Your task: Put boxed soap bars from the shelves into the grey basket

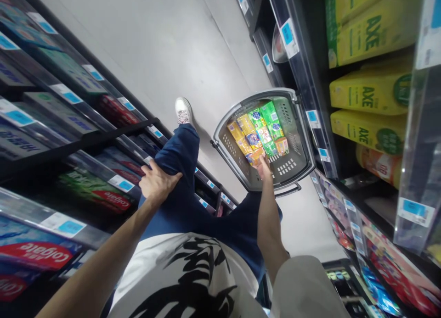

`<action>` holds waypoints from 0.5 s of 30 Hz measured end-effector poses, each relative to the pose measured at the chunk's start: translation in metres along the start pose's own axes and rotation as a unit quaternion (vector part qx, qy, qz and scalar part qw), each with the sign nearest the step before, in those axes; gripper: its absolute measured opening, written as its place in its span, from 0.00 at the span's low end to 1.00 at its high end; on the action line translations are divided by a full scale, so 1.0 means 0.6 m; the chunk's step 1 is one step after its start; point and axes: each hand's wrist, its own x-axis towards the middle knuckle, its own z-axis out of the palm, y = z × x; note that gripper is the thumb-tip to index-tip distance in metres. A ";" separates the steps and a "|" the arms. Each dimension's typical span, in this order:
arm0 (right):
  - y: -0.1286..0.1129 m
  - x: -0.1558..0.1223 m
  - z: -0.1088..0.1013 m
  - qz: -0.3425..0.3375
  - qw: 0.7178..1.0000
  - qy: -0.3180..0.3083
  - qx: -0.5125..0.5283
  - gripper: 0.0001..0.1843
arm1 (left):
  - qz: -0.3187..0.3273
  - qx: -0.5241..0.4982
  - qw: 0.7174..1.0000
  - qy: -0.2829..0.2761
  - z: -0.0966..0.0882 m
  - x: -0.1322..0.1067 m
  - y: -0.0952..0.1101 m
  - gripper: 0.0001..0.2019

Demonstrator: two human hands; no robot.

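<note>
My left hand lies on the knee of my blue trousers, with its fingers spread and nothing in it. Down inside a grey shopping basket, my right hand has its fingers closed on a small orange pack at the near end of the rows. Beside that pack sit several small packs in yellow and green wrappers, laid in neat rows on the basket's bottom. The writing on them is too small to read.
Shelves of toothpaste boxes run along my left. On the right, another shelf holds yellow AXE bottles, with bagged goods lower down. The basket stands on the grey floor close to the right shelf. My white shoe is left of it.
</note>
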 end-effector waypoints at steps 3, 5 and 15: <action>-0.033 0.003 0.005 -0.041 0.999 -0.003 0.034 0.36 | -0.002 -0.002 1.000 0.007 0.005 0.004 -0.004 0.52; -0.052 0.003 0.019 -0.067 0.996 0.002 0.051 0.34 | 0.000 -0.009 1.000 0.008 0.007 0.005 -0.006 0.51; -0.114 -0.018 0.103 -0.146 0.980 -0.014 0.138 0.30 | 0.008 -0.036 0.999 0.008 0.004 0.011 -0.015 0.51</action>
